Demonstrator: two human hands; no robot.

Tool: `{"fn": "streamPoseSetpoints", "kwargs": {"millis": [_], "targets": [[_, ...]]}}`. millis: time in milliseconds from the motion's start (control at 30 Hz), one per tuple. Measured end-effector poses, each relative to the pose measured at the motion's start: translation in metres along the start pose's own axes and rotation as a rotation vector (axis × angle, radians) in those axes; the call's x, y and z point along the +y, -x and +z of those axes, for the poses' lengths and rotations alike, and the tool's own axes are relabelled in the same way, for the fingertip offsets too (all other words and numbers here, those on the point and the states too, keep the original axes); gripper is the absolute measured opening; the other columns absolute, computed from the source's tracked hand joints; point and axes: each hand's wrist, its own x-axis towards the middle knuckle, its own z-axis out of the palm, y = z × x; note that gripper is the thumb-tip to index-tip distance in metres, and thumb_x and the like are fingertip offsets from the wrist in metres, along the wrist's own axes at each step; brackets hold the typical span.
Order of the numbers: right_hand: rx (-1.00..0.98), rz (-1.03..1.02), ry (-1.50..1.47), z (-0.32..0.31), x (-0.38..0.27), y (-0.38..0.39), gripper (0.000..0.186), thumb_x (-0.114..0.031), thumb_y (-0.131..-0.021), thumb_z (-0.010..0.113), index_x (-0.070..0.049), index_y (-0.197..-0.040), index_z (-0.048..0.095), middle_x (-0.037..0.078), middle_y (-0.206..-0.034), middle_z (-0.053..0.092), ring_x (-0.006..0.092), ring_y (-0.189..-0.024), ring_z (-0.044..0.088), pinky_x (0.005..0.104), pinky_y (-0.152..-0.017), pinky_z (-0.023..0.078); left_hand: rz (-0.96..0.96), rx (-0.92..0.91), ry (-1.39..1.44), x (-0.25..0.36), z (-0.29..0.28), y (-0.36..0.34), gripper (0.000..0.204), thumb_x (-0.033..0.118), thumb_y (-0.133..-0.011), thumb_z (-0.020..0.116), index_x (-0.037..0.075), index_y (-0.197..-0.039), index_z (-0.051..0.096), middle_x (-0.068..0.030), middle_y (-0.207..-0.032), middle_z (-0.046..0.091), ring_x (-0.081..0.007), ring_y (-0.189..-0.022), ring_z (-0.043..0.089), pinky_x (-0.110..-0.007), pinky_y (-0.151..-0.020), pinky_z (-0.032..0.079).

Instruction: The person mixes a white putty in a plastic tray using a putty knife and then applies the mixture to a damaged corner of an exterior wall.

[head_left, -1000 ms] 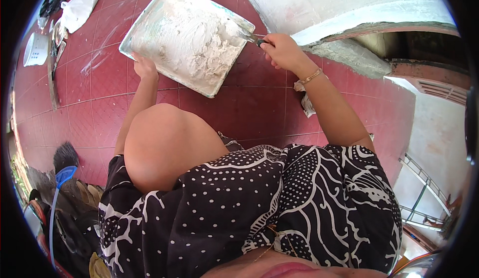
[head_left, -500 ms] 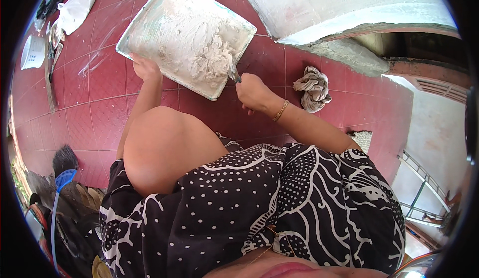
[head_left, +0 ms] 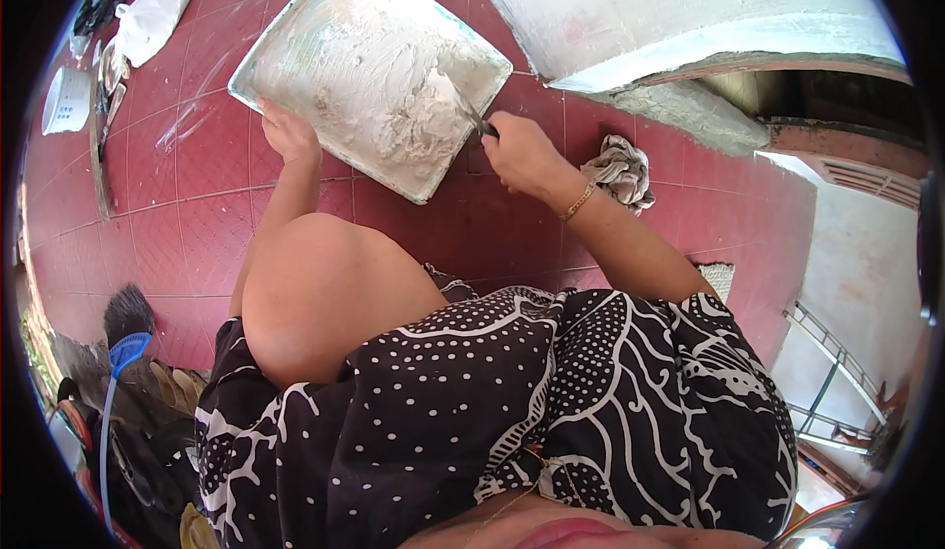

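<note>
A pale rectangular tray (head_left: pixel 482 61) with a raised rim is held tilted over the floor in front of me. Off-white paste (head_left: pixel 369 81) covers most of its inside, lumpier toward the right. My left hand (head_left: pixel 287 133) grips the tray's near left edge, its fingers partly hidden under the rim. In my right hand (head_left: pixel 524 153) is a putty knife (head_left: pixel 473 115) with a dark handle. Its blade lies in the paste near the tray's right side, and paste covers the tip.
Right of my right hand lies a crumpled cloth (head_left: pixel 620 170) on the red tiled floor (head_left: pixel 207 224). A white bucket (head_left: pixel 67 101) and a white plastic bag (head_left: pixel 155 22) are at far left. A blue broom (head_left: pixel 128 350) stands lower left, a ladder (head_left: pixel 837 372) at right. A white wall (head_left: pixel 689 7) borders the far right.
My right hand has moved up and to the right with the putty knife, its blade now farther up in the paste. The left hand stays on the tray, which has shifted slightly.
</note>
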Motion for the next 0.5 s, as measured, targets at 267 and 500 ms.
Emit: {"fn": "streamPoseSetpoints", "kwargs": {"millis": [267, 500], "targets": [[0.161, -0.079, 0.321, -0.020, 0.055, -0.062, 0.019, -0.010, -0.079, 0.046, 0.004, -0.084, 0.060, 0.026, -0.086, 0.061, 0.0398, -0.084, 0.060, 0.0469, -0.076, 0.047, 0.055, -0.119, -0.024, 0.009, 0.024, 0.012, 0.064, 0.046, -0.095, 0.027, -0.013, -0.109, 0.051, -0.0222, -0.103, 0.057, -0.0292, -0.091, 0.053, -0.037, -0.082, 0.040], [-0.052, -0.044, 0.426, -0.029, 0.011, -0.034, 0.025, -0.019, -0.080, 0.054, 0.005, -0.083, 0.061, 0.024, -0.085, 0.061, 0.0376, -0.086, 0.059, 0.0465, -0.078, 0.045, 0.090, -0.085, -0.024, 0.013, 0.019, 0.004, 0.064, 0.047, -0.095, 0.028, -0.012, -0.108, 0.051, -0.0203, -0.099, 0.057, -0.0278, -0.088, 0.053, -0.037, -0.081, 0.040]]}}
